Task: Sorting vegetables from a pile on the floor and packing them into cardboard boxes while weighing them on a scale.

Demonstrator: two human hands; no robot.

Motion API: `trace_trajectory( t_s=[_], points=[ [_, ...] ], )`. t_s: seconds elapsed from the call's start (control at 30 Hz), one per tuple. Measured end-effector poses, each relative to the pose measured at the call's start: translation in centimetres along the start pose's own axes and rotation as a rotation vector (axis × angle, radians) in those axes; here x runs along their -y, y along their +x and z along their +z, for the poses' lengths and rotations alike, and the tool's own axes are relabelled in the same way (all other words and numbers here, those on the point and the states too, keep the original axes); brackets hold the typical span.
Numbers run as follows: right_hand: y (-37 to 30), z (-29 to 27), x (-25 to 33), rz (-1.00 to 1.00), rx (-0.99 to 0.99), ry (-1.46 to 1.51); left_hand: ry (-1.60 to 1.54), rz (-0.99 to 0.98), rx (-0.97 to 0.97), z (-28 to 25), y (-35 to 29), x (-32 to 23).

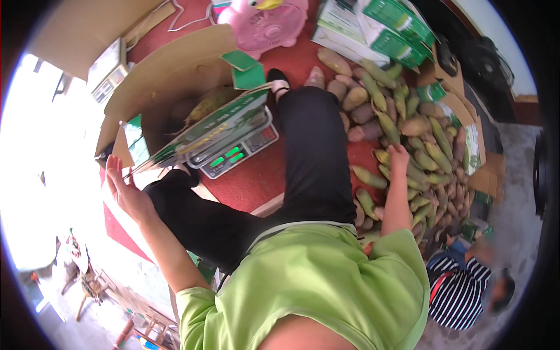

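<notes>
My left hand (129, 195) is at the left, its fingers stretched out and apart beside the corner of a green printed carton flap (227, 119). The flap slants over an open cardboard carton (169, 64), which holds a few ears of corn in husk (210, 104) and some darker roots. Partly under the flap is a digital scale (242, 153) with lit green displays. At the right, my right hand (398, 157) reaches into a heap of corn and brownish roots. Its fingers are closed at the lower end of an ear of corn (387, 127).
Brown roots that look like sweet potatoes (416, 125) lie among the corn on a red mat (248, 189). A pink fan (265, 26) and stacked green-and-white cartons (373, 29) stand at the back. Another person in a striped top (461, 291) is at the lower right.
</notes>
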State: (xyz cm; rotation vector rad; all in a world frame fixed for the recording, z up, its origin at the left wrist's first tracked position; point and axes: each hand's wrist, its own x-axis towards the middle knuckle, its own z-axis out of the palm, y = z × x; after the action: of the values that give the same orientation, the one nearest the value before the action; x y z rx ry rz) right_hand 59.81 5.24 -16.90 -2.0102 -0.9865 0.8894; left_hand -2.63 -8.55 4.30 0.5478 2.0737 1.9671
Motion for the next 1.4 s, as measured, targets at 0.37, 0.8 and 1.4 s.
trace_trajectory(
  t_s=[0.37, 0.8, 1.4],
  points=[
    [-3.6, 17.0, 34.0, -0.39, 0.748, -0.028, 0.12, -0.59, 0.31, -3.1, 9.0, 5.9],
    [-7.5, 29.9, 31.7, -0.137, 1.168, -0.161, -0.054, -0.492, 0.144, -7.4, 6.9, 5.3],
    [-1.8, 32.3, 30.0, -0.042, 1.219, -0.092, 1.853, -0.677, 0.932, -19.9, -18.9, 26.6]
  ],
)
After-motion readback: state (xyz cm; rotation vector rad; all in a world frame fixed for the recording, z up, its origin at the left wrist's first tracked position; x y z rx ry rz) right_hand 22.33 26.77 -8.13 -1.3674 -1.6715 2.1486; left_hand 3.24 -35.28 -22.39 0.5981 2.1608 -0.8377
